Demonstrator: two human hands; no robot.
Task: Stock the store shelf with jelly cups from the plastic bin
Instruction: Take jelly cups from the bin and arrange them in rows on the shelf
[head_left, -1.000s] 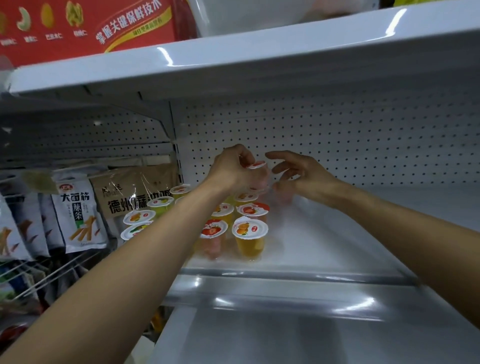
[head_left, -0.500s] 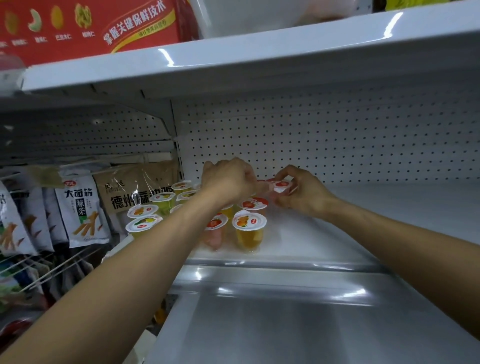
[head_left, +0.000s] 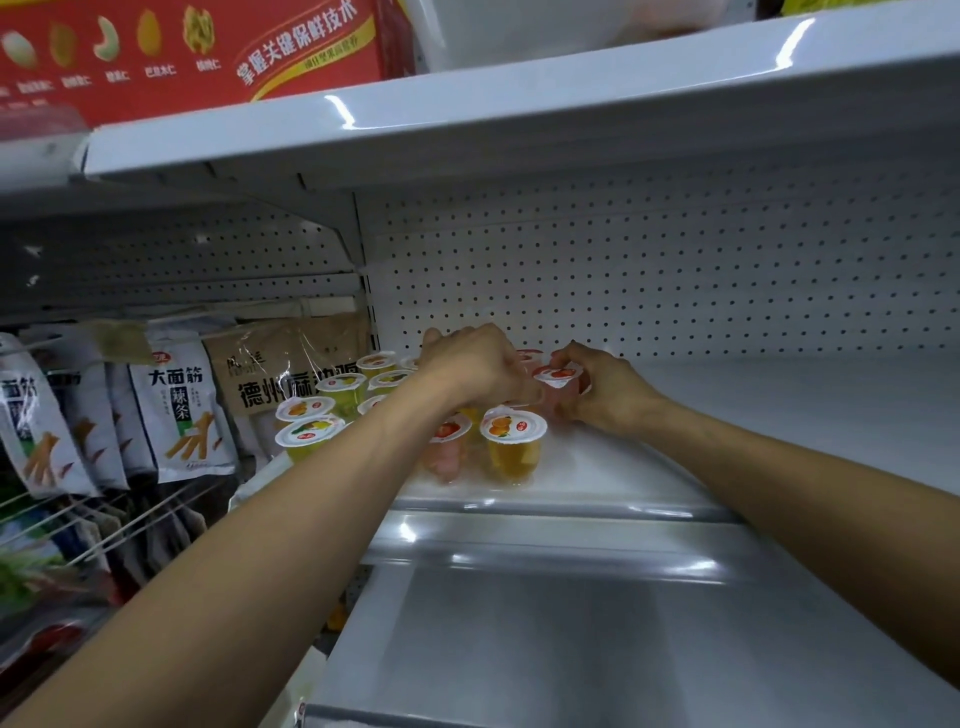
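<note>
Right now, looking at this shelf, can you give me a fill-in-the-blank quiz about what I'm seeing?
1. ____ bare hands reach in over the shelf, and the right hand grips a jelly cup.
2. The front cup holds ____ jelly.
3. The snack bags hang to the ____ of the front cup.
4. The box on the upper shelf is ____.
Missing words: two, yellow, left, red.

Left of your left hand you have a brown packet and a row of white snack bags; high above and left of it sits a red nut box.
</note>
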